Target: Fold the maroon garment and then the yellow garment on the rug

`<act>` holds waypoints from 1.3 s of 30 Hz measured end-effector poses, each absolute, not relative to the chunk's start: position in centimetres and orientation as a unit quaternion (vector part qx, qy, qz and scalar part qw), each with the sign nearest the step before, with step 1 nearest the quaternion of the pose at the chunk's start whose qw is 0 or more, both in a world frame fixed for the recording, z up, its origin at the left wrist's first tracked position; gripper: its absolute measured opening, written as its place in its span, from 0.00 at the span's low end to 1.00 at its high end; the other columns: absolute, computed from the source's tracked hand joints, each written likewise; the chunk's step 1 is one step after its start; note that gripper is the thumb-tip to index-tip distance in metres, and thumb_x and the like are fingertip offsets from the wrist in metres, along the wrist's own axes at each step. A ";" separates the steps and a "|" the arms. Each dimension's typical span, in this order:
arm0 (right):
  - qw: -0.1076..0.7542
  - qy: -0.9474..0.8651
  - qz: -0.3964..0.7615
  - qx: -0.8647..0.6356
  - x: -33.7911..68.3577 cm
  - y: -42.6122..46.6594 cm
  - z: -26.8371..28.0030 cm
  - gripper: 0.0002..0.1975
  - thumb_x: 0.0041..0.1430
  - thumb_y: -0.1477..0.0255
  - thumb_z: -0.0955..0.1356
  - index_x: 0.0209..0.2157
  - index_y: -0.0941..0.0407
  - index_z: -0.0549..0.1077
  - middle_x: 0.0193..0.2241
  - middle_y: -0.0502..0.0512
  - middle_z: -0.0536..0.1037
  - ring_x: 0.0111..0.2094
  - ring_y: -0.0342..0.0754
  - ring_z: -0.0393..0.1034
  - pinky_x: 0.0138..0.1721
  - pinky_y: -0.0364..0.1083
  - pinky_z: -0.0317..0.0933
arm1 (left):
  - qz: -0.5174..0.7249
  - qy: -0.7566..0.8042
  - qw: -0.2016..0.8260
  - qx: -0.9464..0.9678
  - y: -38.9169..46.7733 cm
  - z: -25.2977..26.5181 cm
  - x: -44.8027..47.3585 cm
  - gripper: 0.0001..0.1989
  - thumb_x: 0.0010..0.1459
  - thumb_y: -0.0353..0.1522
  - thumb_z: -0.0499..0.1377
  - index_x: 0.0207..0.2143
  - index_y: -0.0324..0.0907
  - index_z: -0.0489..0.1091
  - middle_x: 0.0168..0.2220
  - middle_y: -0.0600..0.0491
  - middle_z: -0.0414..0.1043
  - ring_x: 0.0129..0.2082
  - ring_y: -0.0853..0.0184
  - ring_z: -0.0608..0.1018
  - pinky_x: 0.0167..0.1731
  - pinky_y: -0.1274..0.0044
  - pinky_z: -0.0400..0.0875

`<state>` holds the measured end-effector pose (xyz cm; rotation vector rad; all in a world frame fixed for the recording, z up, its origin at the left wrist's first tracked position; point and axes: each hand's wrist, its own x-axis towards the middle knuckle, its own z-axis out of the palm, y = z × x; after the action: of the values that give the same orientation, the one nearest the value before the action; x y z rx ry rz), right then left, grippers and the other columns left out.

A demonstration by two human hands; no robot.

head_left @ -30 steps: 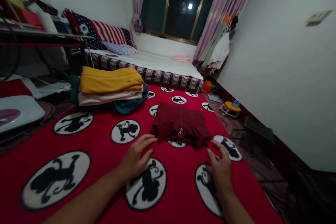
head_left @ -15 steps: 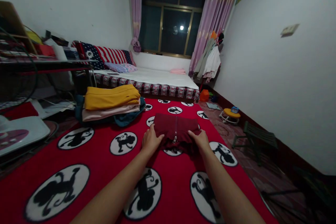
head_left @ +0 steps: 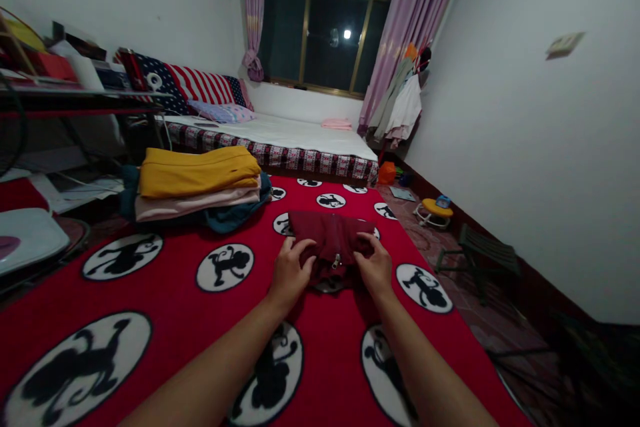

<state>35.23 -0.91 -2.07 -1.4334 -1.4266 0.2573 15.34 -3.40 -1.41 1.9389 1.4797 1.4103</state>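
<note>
A folded maroon zip-up garment (head_left: 327, 232) lies on the red blanket (head_left: 210, 320) in front of me, its zipper and silver pull facing up near the middle. My left hand (head_left: 294, 270) grips the garment's near left side between thumb and fingers. On the near right side, my right hand (head_left: 374, 267) pinches the same cloth. Part of the garment's near edge is hidden by the hands. To the left stands a stack of folded clothes, with a mustard-yellow piece (head_left: 200, 172) on top, a pale pink one (head_left: 200, 200) under it and a dark teal one (head_left: 235, 213) at the bottom.
A bed (head_left: 280, 137) with pillows stands beneath the window. On the left is a cluttered desk (head_left: 85, 95) above a white plastic seat (head_left: 30, 240). Along the right wall are a yellow stool (head_left: 436, 208) and a dark green folding stool (head_left: 485, 250).
Both hands have shifted inward along the garment's near edge, and their fingers now curl more over the cloth. The view has turned slightly; the clothes stack has stayed put.
</note>
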 end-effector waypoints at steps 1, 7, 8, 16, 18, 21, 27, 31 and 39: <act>0.552 -0.608 0.117 -0.559 35.5 -0.6 -1.4 0.18 0.47 0.75 0.65 0.42 0.56 0.74 0.40 0.55 0.79 0.40 0.51 0.73 0.45 0.49 0.66 | 0.507 0.498 0.184 0.679 -4.9 -0.9 16.2 0.14 0.53 0.24 0.59 0.42 0.44 0.73 0.41 0.50 0.65 0.44 0.63 0.73 0.48 0.70 0.68; 0.373 -0.814 0.146 -0.420 36.7 3.7 7.0 0.11 0.46 0.78 0.69 0.34 0.54 0.78 0.38 0.54 0.79 0.44 0.52 0.71 0.50 0.53 0.62 | 0.358 0.200 0.417 0.811 -16.3 1.0 22.2 0.27 0.54 0.24 0.59 0.56 0.49 0.65 0.50 0.49 0.65 0.46 0.66 0.74 0.43 0.79 0.71; 0.325 -0.832 0.114 -0.434 36.9 4.3 8.1 0.12 0.43 0.79 0.71 0.33 0.53 0.79 0.43 0.55 0.78 0.49 0.55 0.69 0.54 0.56 0.58 | 0.319 0.130 0.423 0.838 -17.5 1.5 22.5 0.25 0.55 0.26 0.59 0.56 0.50 0.66 0.52 0.49 0.65 0.47 0.66 0.74 0.43 0.79 0.71; 0.380 -0.745 0.016 -0.547 38.8 -5.4 5.2 0.14 0.54 0.71 0.68 0.43 0.55 0.75 0.45 0.60 0.74 0.49 0.53 0.68 0.52 0.53 0.60 | 0.411 0.304 0.242 0.825 -10.8 5.0 14.1 0.11 0.59 0.28 0.56 0.43 0.44 0.74 0.45 0.50 0.73 0.46 0.65 0.74 0.49 0.75 0.67; 0.386 -0.692 0.039 -0.609 39.5 -10.5 3.1 0.15 0.54 0.65 0.67 0.42 0.56 0.73 0.42 0.60 0.75 0.45 0.54 0.71 0.46 0.52 0.64 | 0.414 0.430 0.139 0.790 -7.0 3.7 10.8 0.14 0.58 0.30 0.57 0.47 0.42 0.73 0.49 0.47 0.70 0.51 0.60 0.71 0.54 0.67 0.63; 0.313 -0.610 0.191 -0.702 39.9 -16.8 1.0 0.19 0.54 0.57 0.66 0.42 0.56 0.70 0.29 0.55 0.77 0.30 0.51 0.74 0.31 0.47 0.66 | 0.342 0.539 0.090 0.764 -3.0 1.0 7.7 0.25 0.58 0.39 0.58 0.55 0.37 0.66 0.52 0.41 0.68 0.54 0.53 0.69 0.55 0.62 0.62; 0.341 -0.509 0.353 -0.707 35.2 -19.3 0.0 0.41 0.50 0.56 0.68 0.62 0.54 0.51 0.32 0.53 0.77 0.24 0.49 0.74 0.22 0.44 0.64 | 0.259 0.534 0.147 0.791 -1.8 -1.1 8.6 0.27 0.54 0.39 0.61 0.55 0.40 0.66 0.48 0.44 0.74 0.49 0.55 0.75 0.49 0.67 0.68; 0.435 -0.548 0.315 -0.641 32.8 -16.9 0.5 0.38 0.40 0.67 0.73 0.56 0.53 0.62 0.45 0.57 0.76 0.42 0.52 0.73 0.41 0.48 0.67 | 0.310 0.518 0.178 0.777 -3.6 0.8 9.3 0.19 0.51 0.30 0.61 0.48 0.42 0.70 0.44 0.49 0.76 0.45 0.59 0.77 0.46 0.72 0.69; 0.432 -0.586 0.164 -0.665 39.9 -16.4 1.2 0.21 0.47 0.61 0.68 0.44 0.54 0.75 0.45 0.58 0.76 0.46 0.55 0.70 0.48 0.53 0.62 | 0.288 0.448 0.161 0.831 -13.3 1.4 6.2 0.16 0.54 0.36 0.60 0.46 0.46 0.72 0.53 0.46 0.67 0.51 0.56 0.72 0.51 0.66 0.67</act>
<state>39.93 -16.35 1.17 -1.6586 -1.4601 0.4091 6.17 -13.33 1.42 2.3725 1.2793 0.8233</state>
